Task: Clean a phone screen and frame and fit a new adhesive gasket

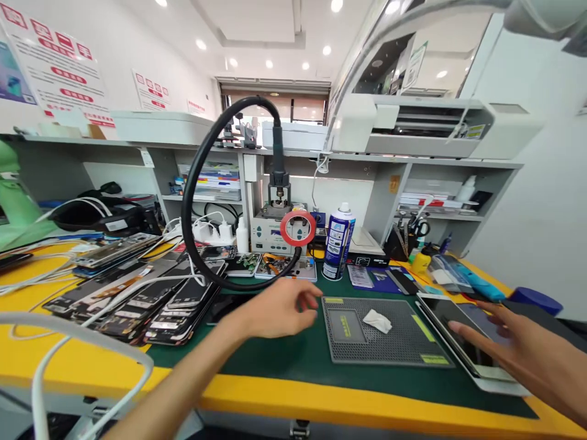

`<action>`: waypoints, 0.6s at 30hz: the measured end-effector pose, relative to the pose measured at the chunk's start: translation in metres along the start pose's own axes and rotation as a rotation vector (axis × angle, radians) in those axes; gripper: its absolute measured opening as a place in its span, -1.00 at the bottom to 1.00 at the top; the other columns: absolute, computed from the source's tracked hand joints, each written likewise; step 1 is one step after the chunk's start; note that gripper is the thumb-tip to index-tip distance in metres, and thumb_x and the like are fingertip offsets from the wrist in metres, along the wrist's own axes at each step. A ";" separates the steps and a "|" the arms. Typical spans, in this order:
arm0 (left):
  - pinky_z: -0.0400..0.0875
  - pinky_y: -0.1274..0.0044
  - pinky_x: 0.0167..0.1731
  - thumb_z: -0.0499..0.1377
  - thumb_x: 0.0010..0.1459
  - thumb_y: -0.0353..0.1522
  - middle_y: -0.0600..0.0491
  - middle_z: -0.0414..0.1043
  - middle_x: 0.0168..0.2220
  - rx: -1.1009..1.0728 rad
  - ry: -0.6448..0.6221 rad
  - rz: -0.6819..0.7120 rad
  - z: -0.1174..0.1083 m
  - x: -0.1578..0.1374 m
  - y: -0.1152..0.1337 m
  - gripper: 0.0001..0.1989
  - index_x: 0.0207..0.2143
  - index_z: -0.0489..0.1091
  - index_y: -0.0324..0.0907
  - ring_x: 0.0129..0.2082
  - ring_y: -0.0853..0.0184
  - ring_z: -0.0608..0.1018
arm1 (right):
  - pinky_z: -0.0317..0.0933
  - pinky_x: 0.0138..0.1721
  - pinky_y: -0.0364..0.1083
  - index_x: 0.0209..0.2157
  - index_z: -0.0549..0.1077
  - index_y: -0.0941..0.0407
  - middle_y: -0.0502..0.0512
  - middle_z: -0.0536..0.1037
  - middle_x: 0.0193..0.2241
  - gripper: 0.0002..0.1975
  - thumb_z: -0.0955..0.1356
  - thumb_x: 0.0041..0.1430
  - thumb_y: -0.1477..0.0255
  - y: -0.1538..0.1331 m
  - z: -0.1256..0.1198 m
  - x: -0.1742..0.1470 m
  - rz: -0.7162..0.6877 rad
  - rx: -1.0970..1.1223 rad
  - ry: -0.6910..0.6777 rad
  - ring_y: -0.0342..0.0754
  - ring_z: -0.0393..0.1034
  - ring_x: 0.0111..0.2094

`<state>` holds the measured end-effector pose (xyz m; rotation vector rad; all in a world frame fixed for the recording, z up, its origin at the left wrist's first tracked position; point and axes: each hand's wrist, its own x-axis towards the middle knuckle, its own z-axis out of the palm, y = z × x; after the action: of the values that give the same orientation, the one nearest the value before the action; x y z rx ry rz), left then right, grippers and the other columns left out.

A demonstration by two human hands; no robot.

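The dark-screened tablet lies flat on the right of the counter, just right of the grey mat, its long axis slanting from far left to near right. The right hand is spread over it; contact is unclear. The left hand, loosely curled, thumb and fingers parted, is left of the mat.

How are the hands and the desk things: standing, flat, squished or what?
Left hand: half-curled, nothing visible in it
Right hand: open, over the tablet
Tablet: lying down, screen dark
Spray can: upright
White tissue: crumpled, on the grey mat
Grey mat: flat
Black hose: looped
Phone parts: piled up
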<state>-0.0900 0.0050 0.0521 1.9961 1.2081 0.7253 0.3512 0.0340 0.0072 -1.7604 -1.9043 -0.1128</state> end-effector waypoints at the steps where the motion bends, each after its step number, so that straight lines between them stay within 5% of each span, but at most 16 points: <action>1: 0.44 0.33 -0.09 0.22 0.08 -0.27 -0.12 0.57 -0.10 0.098 0.027 -0.028 -0.012 -0.008 -0.003 -0.57 0.02 0.50 -0.15 -0.13 0.05 0.58 | 0.23 -0.39 0.20 -0.21 0.65 -0.08 0.46 0.60 -0.10 -0.54 0.39 -0.07 -0.03 -0.010 -0.004 0.000 0.049 -0.015 -0.020 0.34 0.53 -0.30; 5: 0.29 0.20 0.14 0.27 -0.22 -0.41 -0.20 0.54 -0.08 0.436 -0.006 -0.134 -0.035 -0.024 -0.010 -0.47 -0.08 0.52 -0.17 0.05 -0.16 0.48 | 0.38 -0.28 0.07 -0.03 0.58 -0.03 0.26 0.67 -0.27 -0.53 0.39 0.08 0.04 -0.064 -0.007 0.011 0.004 0.085 -0.310 0.22 0.56 -0.28; 9: 0.28 0.09 0.14 0.23 -0.37 -0.48 -0.37 0.50 -0.01 0.708 -0.107 -0.238 -0.029 -0.020 -0.015 -0.32 -0.04 0.49 -0.29 0.09 -0.28 0.44 | 0.34 -0.19 0.00 0.10 0.53 0.01 0.21 0.63 -0.07 -0.54 0.38 0.15 0.28 -0.105 0.008 0.025 -0.216 0.118 -0.448 0.21 0.53 -0.11; 13: 0.34 0.09 0.10 0.21 -0.36 -0.47 -0.46 0.47 0.05 0.888 -0.198 -0.302 -0.026 -0.008 -0.023 -0.23 0.06 0.43 -0.37 0.15 -0.30 0.42 | 0.30 -0.17 -0.08 0.04 0.58 -0.01 0.13 0.59 -0.01 -0.55 0.41 0.07 0.41 -0.114 0.022 0.031 -0.423 0.167 -0.576 0.14 0.51 -0.07; 18: 0.39 0.16 0.07 0.21 -0.36 -0.42 -0.39 0.48 0.04 0.997 -0.258 -0.317 -0.029 -0.002 -0.024 -0.20 0.09 0.43 -0.35 0.11 -0.24 0.47 | 0.26 -0.12 -0.05 -0.14 0.64 0.12 0.25 0.61 -0.10 -0.73 0.34 0.18 0.42 -0.111 0.030 0.023 -0.466 0.214 -0.548 0.16 0.48 -0.07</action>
<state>-0.1245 0.0193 0.0506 2.4242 1.8676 -0.3920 0.2368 0.0514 0.0240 -1.2561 -2.5779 0.4324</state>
